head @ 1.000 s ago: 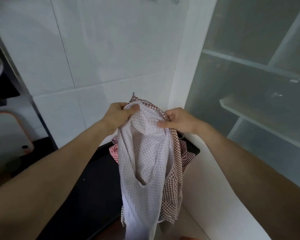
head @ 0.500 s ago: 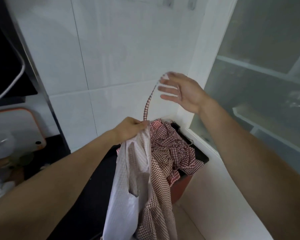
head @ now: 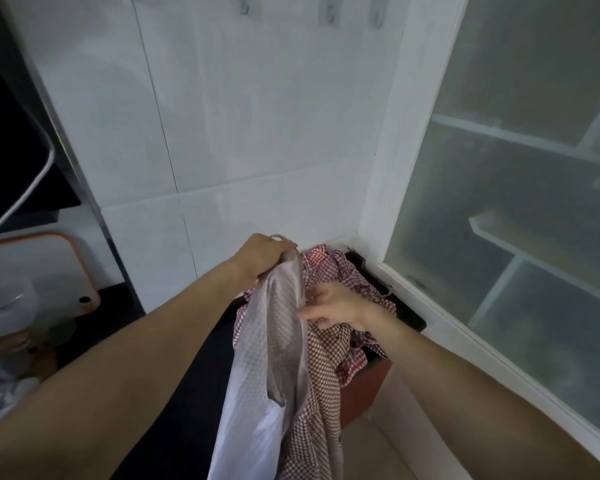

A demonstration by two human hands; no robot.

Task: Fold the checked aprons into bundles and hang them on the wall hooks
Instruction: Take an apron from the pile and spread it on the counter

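Several red-checked aprons (head: 329, 271) fill the dark bin (head: 407, 315) at centre right. At centre frame, the left hand (head: 260, 254) grips the hanging pale apron (head: 274, 341) by its top; the right hand (head: 333, 304) pinches its edge.

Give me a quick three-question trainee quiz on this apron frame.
1. True or false: the apron already hangs on a wall hook.
2. Which hand grips the apron's top edge? A left hand, B right hand
3. Fill in: more checked cloth lies heaped in the ___ in the corner.

Key: 1 false, the hooks are bare. 2 A; the right hand's fingers touch the cloth lower down. 3 bin.
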